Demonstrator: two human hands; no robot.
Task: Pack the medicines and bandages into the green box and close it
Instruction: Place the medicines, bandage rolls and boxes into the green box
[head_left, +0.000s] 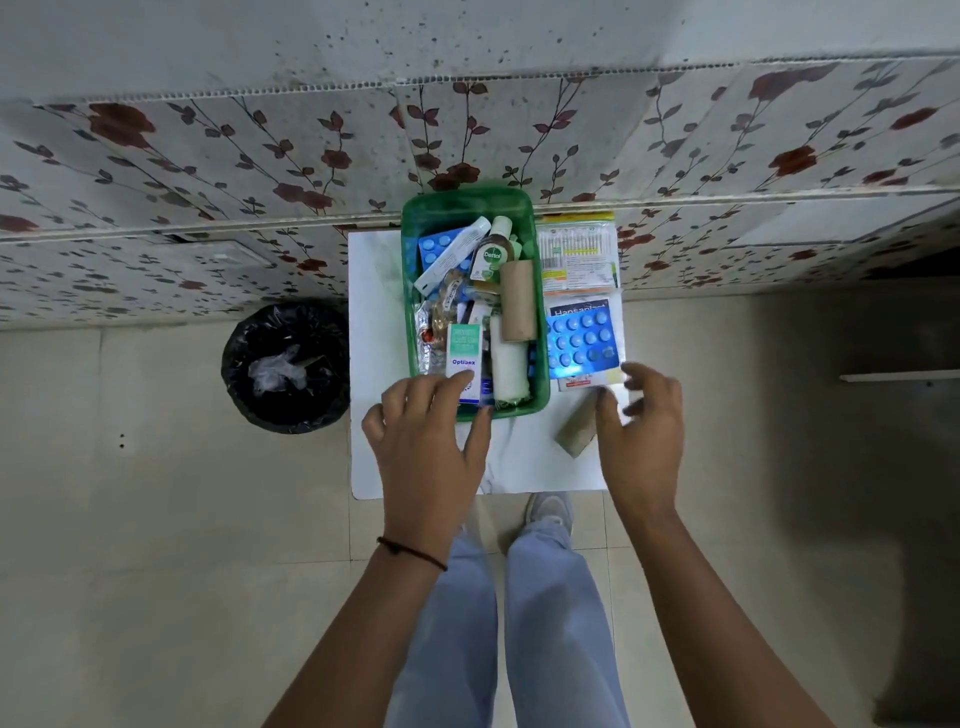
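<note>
The green box stands open on a small white table, full of medicines: a Dettol bottle, a tube, blister strips, a brown bandage roll, a white bandage roll and an Optibex carton. My left hand rests open at the box's near-left corner, fingertips touching the rim. My right hand hovers open, fingers spread, just below a blue blister strip lying on a Hansaplast packet. A brown bandage roll lies beside its thumb.
A pack of cotton buds lies right of the box at the table's far edge. A black-lined bin stands on the floor to the left. A flower-patterned wall runs behind the table. My legs and a shoe show below.
</note>
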